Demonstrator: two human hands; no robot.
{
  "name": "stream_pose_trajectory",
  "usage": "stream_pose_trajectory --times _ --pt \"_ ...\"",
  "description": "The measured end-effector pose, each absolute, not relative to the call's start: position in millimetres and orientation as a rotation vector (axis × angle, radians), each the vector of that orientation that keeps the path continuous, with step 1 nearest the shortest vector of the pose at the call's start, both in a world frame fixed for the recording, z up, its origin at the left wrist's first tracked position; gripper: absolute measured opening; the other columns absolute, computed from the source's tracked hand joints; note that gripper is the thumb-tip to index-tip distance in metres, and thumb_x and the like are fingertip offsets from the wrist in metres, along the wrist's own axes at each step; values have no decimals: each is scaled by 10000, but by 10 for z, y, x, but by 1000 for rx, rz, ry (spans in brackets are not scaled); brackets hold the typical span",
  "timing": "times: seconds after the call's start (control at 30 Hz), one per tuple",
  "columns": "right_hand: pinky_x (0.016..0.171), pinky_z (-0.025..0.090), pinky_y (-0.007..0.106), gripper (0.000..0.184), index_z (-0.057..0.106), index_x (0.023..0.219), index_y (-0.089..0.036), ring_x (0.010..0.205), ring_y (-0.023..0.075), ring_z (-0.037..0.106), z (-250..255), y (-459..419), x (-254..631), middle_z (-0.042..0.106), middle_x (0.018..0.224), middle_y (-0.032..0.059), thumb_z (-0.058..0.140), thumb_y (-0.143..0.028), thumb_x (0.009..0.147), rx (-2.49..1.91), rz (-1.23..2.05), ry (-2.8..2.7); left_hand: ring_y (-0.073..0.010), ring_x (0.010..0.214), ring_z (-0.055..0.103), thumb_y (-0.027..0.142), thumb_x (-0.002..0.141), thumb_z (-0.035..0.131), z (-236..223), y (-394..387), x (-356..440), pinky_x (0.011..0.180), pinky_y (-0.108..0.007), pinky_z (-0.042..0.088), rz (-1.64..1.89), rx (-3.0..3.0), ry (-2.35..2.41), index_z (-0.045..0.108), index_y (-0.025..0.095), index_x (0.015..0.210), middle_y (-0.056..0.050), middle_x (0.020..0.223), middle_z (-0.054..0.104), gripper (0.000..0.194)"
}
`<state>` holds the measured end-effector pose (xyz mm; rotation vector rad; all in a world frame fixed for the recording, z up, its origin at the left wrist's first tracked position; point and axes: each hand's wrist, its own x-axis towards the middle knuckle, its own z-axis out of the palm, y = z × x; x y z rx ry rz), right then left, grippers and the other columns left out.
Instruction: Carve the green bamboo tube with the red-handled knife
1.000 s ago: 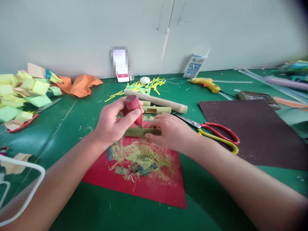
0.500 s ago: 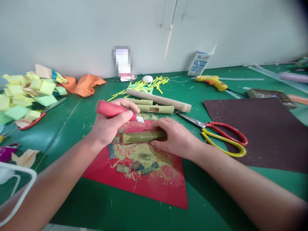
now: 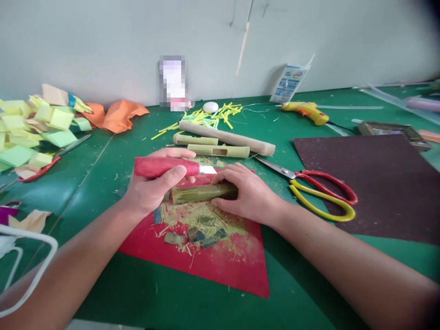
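Note:
My left hand [image 3: 156,183] is closed round the red handle of a carving knife [image 3: 167,167], whose short pale blade points right, just above the work. Under it lies a piece of bamboo [image 3: 192,193], gripped at its right end by my right hand [image 3: 240,190]. The bamboo rests nearly level over a red sheet [image 3: 237,275] strewn with shavings [image 3: 202,215] and several dark bamboo chips [image 3: 175,238]. Part of the bamboo's right end is hidden in my right hand. Behind it lies another bamboo piece with a square hole [image 3: 237,151].
Scissors [image 3: 292,175] with red and yellow handles lie right of my right hand, near a dark sheet [image 3: 360,183]. Farther back are a wooden stick [image 3: 227,137], yellow strips [image 3: 227,114], a yellow glue gun [image 3: 307,112] and a phone [image 3: 173,82]. Folded papers [image 3: 44,121] pile up at left.
My left hand has turned the knife from slanting downward to nearly level, and its blade has shifted right towards my right hand. My right hand keeps its hold on the bamboo.

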<state>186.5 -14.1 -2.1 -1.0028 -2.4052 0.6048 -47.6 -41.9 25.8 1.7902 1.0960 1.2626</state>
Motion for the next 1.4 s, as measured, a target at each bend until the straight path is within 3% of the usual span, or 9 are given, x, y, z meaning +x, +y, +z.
stream_pose_trajectory --times 0.1,0.47,0.6,0.73,0.87,0.93,1.03,1.17,1.4 --pt "806 449 366 239 654 961 -196 897 224 555 -35 -129 1876 663 967 60 720 -272 744 -971 577 -2414 -190 642 676 509 919 547 208 -440 -494 596 -345 555 1218 1742 1070 651 248 1136 -14 721 704 355" --pt "851 494 419 281 675 991 -182 948 256 594 -24 -137 1907 665 1022 101 721 -354 773 -905 470 -2359 -167 644 639 457 893 603 169 -476 -466 617 -322 534 1229 1861 1174 691 251 1037 0 704 679 267" --pt "869 498 422 319 635 1068 -192 979 260 612 61 -209 1896 665 1040 112 684 -375 811 -893 289 -2182 -196 829 680 405 873 646 216 -547 -404 758 -355 573 1280 1999 1217 668 254 1096 -29 929 720 271" --pt "692 474 374 299 610 1120 -220 773 223 644 169 -334 1819 699 824 58 615 -371 862 -833 84 -2207 -204 908 689 329 820 716 255 -632 -289 874 -382 583 1291 2153 1133 562 251 1274 -40 1007 717 486" --pt "660 464 352 311 568 1198 -220 868 225 696 187 -430 1728 741 1032 70 535 -295 898 -725 63 -2283 -222 997 695 347 814 732 310 -693 -202 859 -369 602 1215 2235 1122 484 276 1343 -63 1152 687 588" --pt "650 470 351 305 566 1183 -222 790 213 694 178 -443 1713 745 944 53 546 -253 880 -747 66 -2225 -241 1070 675 372 802 745 338 -688 -208 888 -374 595 1198 2319 1053 479 274 1337 -82 1243 654 605" --pt "677 506 363 249 595 1061 -239 722 207 670 185 -408 1719 715 822 30 584 -207 814 -850 221 -2015 -223 983 687 391 826 714 346 -623 -279 830 -359 595 1130 2399 984 483 261 1322 -83 1179 682 563" --pt "770 541 379 125 606 891 -254 888 222 660 224 -298 1715 700 965 47 604 -181 790 -985 623 -1667 -262 1010 663 407 820 710 268 -496 -378 895 -430 548 925 2582 1138 606 172 1151 -112 1092 701 419" --pt "605 504 297 154 629 743 -197 716 164 628 246 -211 1681 672 810 20 756 -282 728 -960 1042 -1549 -249 939 630 342 790 717 135 -405 -382 841 -418 514 579 2568 1275 649 165 962 -71 969 691 257"
